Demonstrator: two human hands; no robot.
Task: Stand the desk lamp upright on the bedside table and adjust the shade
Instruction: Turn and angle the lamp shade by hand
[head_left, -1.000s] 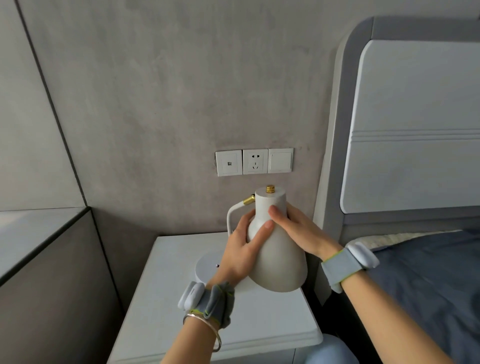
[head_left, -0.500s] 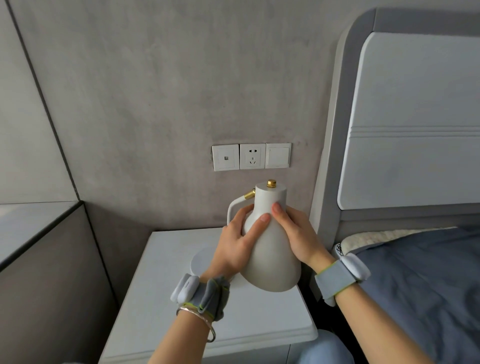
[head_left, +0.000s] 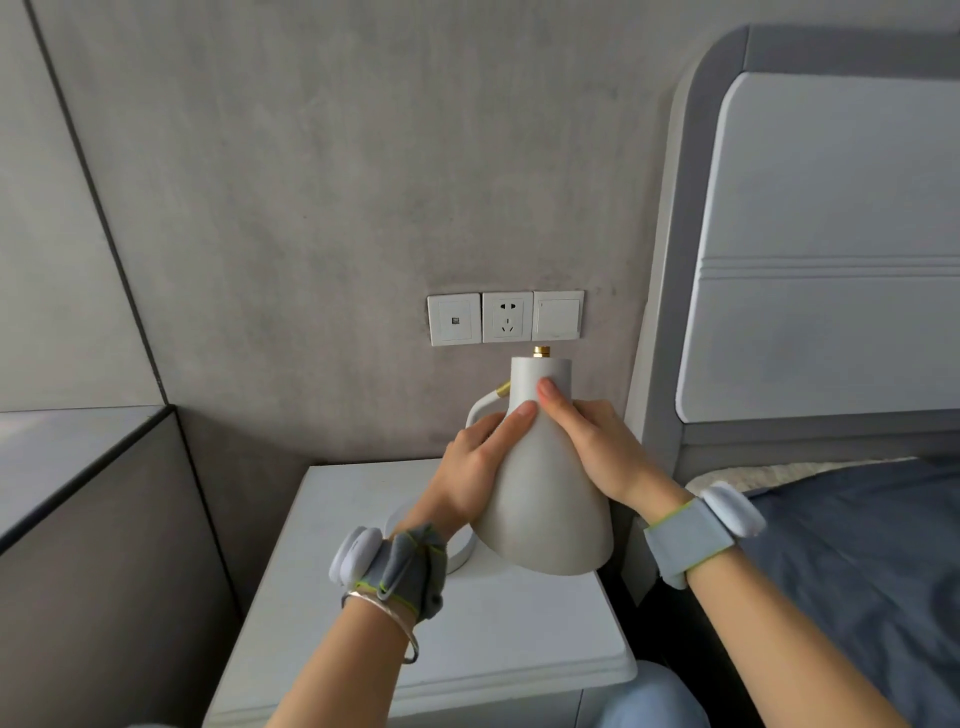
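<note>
A white desk lamp stands on the pale bedside table. Its cone-shaped shade points downward, with a brass knob on top and a curved white arm joining it at the upper left. The round lamp base rests on the table behind my left wrist, mostly hidden. My left hand wraps the shade's left side, thumb across its front. My right hand grips the shade's right side, thumb near the neck. Both wrists wear grey bands.
Three white wall plates, one a socket, sit on the grey wall just above the lamp. A padded headboard and a bed with a dark blue cover stand close on the right. A dark ledge lies to the left.
Both hands keep their hold on the shade. The shade has shifted slightly, its opening now angled a little more toward the right; my view has moved a bit.
</note>
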